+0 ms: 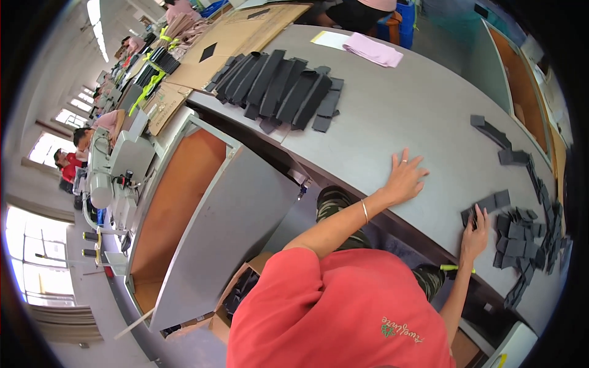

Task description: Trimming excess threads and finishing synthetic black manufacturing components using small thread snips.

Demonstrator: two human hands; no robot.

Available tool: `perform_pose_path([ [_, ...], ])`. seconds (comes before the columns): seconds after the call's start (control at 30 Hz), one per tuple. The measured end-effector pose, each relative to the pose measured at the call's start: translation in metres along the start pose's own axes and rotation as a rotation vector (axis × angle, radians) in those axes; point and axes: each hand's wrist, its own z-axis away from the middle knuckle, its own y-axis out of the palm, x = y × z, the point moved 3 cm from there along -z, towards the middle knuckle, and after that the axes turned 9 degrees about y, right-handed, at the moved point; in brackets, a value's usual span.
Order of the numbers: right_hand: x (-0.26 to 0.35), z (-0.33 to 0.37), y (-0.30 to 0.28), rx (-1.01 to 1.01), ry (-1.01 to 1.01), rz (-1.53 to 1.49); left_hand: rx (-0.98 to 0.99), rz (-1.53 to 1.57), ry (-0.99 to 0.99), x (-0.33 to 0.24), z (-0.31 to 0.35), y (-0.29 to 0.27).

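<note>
My left hand (406, 178) lies on the grey table (392, 116) with its fingers spread and nothing in it. A ring and a wrist bracelet show on that arm. Farther right, my right hand (475, 235) grips the near end of a short black fabric strip (492, 203), which rests on the tabletop. Just beyond that hand is a loose heap of black fabric pieces (516, 244). From the heap a linked chain of black pieces (486, 130) trails away toward the far right.
Rows of stacked black strips (276, 89) lie at the far left of the table, beside flat cardboard (239, 37). A folded pink cloth (372, 49) sits at the back. To my left stand a grey panel (227, 227), a sewing machine (101, 187) and an open carton (222, 319).
</note>
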Motion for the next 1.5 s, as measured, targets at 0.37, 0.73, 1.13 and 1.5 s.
perform_pose_path([
  [0.37,0.06,0.035,-0.003,0.342,-0.084,-0.527,0.173,0.964,-0.318,-0.03,-0.038,0.038],
  [0.73,0.025,0.049,-0.043,0.094,0.263,-0.729,0.304,0.005,0.003,-0.095,-0.016,0.043],
  [1.13,0.027,0.048,-0.057,0.199,0.305,-0.795,0.122,0.619,-0.279,-0.084,-0.014,0.029],
  [1.5,0.045,0.023,-0.065,-0.193,-0.143,-0.101,0.21,1.598,-0.607,-0.076,0.007,0.031],
])
